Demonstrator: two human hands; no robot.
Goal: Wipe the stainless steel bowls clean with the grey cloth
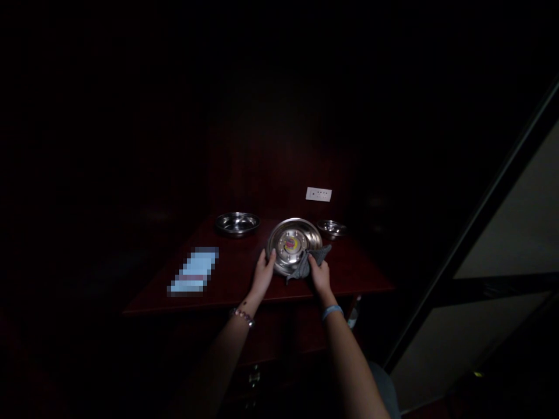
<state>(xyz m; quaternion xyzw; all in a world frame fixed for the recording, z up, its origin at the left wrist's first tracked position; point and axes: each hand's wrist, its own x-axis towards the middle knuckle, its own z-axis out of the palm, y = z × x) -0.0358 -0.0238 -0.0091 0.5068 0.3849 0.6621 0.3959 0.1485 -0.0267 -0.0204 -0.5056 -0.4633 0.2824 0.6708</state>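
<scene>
A shiny metal bowl (315,234) with a round yellow and red sticker at its centre is held up, tilted so that its inside faces me. My left hand (263,272) grips its left rim, thumb on the near side and the other fingers mostly hidden behind. At the lower right of the bowl, my right hand (320,274) is closed on a grey cloth (301,268), which lies against the rim and inner wall. Behind stand two more metal bowls: a wide one (238,223) to the left and a smaller one (332,228) to the right.
The dark red tabletop (231,273) carries the bowls, and a blurred-out light blue rectangle (196,270) lies on its left. A white socket plate (318,194) is on the back wall. A bottle-like object (354,314) shows below the right edge. Pale framed panels (502,233) stand at right.
</scene>
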